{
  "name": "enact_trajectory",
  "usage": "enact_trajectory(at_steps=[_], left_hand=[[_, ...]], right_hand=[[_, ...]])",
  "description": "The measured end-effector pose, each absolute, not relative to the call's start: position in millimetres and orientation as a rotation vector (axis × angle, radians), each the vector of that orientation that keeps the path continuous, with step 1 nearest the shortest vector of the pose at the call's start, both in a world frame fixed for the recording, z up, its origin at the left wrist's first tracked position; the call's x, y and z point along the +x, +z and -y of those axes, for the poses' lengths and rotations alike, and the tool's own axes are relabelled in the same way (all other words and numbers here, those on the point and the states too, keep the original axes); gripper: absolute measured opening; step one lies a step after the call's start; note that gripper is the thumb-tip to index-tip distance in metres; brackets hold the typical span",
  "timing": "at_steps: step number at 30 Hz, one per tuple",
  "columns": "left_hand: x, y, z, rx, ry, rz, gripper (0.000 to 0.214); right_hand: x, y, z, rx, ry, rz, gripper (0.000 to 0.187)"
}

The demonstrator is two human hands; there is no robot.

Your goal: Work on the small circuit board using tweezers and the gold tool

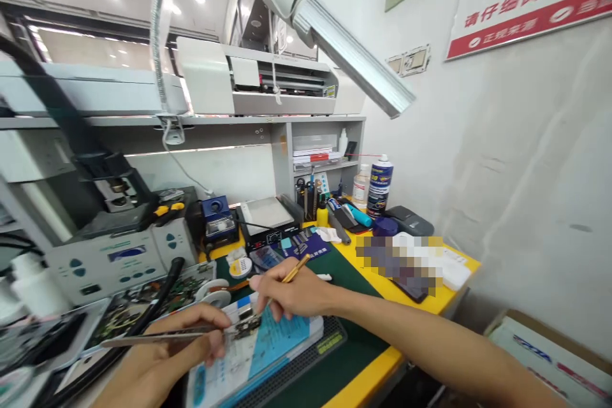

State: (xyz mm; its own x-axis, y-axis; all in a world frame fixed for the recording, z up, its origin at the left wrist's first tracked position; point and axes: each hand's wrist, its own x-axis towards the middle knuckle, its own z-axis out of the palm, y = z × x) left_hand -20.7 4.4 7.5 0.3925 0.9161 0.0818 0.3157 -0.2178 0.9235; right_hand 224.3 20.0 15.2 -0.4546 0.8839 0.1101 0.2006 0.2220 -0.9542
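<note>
My left hand pinches long metal tweezers between thumb and fingers. Their tips point right, towards a small dark circuit board. That board lies on a blue-and-white package. Held like a pen, a slim gold-coloured tool is in my right hand; its lower end is hidden by the fingers, beside the board. I cannot make out whether either tip touches it. Under the package are a dark perforated mat and a green work mat.
At left stand a grey control unit, a tray of circuit boards and a black hose. Behind are a hot plate and a tool holder. A spray can and phone are right. A lamp hangs above.
</note>
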Motion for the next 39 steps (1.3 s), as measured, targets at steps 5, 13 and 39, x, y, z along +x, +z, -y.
enact_trajectory(at_steps=[5, 13, 39], left_hand=[[-23, 24, 1, 1.809, 0.744, -1.127, 0.034], [-27, 22, -3, 1.931, 0.659, -1.206, 0.035], [-19, 11, 2, 1.95, 0.677, -1.12, 0.03]], right_hand=[[223, 17, -17, -0.96, 1.215, 1.874, 0.055], [219, 17, -14, -0.961, 1.142, 1.901, 0.053], [217, 12, -16, -1.051, 1.099, 1.895, 0.056]])
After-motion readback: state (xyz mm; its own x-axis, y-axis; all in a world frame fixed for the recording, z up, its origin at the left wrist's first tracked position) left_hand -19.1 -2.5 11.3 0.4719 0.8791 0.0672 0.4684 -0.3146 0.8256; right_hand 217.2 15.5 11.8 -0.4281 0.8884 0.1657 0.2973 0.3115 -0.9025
